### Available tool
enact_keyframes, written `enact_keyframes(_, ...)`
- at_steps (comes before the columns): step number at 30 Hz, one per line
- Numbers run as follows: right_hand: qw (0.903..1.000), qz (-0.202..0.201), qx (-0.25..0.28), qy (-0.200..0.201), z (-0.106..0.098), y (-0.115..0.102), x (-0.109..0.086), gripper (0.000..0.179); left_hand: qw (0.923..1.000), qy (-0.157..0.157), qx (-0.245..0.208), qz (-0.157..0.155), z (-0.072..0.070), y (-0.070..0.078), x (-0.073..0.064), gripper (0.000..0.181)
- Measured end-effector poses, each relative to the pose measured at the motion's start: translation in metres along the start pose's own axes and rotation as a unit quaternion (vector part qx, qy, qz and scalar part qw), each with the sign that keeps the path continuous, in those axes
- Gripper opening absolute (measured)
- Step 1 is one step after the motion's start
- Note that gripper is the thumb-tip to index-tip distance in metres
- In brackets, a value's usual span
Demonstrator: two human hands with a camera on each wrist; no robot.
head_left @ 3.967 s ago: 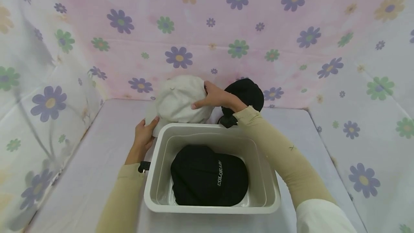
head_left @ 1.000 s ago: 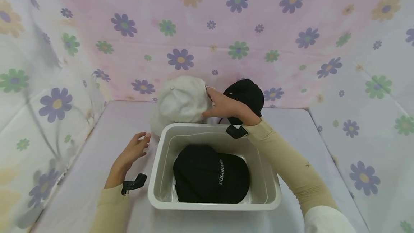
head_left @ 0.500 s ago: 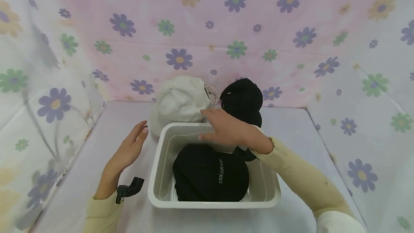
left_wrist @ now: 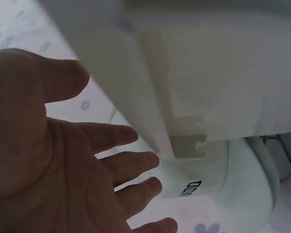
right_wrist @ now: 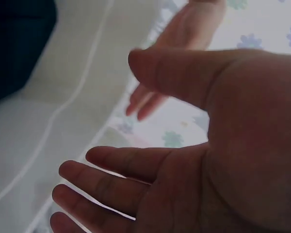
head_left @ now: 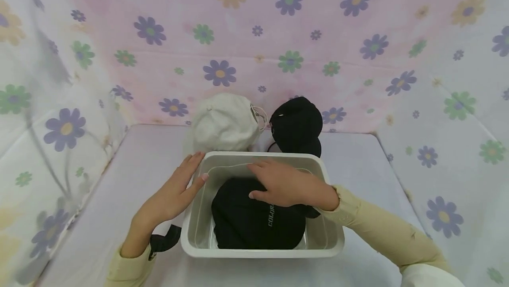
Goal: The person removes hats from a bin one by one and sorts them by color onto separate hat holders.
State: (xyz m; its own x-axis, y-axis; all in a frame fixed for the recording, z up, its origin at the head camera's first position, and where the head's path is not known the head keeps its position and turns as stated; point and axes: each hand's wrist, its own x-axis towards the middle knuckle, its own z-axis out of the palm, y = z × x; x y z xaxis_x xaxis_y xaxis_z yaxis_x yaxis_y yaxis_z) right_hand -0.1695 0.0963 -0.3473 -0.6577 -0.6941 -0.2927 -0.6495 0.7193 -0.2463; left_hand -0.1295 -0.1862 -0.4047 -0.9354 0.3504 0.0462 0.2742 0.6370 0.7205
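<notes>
A light grey plastic tub holds a black baseball cap with white lettering on it. My left hand is at the tub's left rim, fingers extended; the left wrist view shows its fingertips right by the tub's outer wall. My right hand hovers over the tub and partly covers the lettering on the cap. In the right wrist view its palm and spread fingers hold nothing. Behind the tub lies a white cap, its lower part hidden by the rim, with a second black cap to its right.
The tub stands on a white-covered table. Floral cloth encloses the back and both sides. Both caps at the back lie close to the rear cloth. A black wrist mount sits on the left wrist.
Four seconds ago both hands were on the white cap. The right hand has left it and come forward over the tub; the left has released its brim and shifted to the tub's rim.
</notes>
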Motion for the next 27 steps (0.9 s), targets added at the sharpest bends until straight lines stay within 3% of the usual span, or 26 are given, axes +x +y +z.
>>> enact_keyframes(6, 0.9977, -0.009, -0.002, -0.066, 0.017, 0.005, 0.013, 0.075, 0.9981, -0.035, 0.040, 0.032, 0.004, 0.003, -0.004, 0.066)
enact_keyframes(15, 0.9865, -0.065, 0.011, -0.150, 0.048, 0.013, 0.028, 0.078, 0.9890, -0.049, 0.136, 0.033, 0.009, 0.006, -0.018, 0.074)
enact_keyframes(20, 0.9848, -0.074, -0.002, -0.158, 0.065, 0.013, 0.034, 0.082, 0.9859, -0.042, 0.159, 0.031, 0.016, 0.008, -0.028, 0.077)
enact_keyframes(27, 0.9849, -0.122, -0.031, -0.118, 0.071, 0.010, 0.038, 0.081, 0.9786, -0.030, 0.203, 0.013, 0.025, 0.011, -0.030, 0.077)
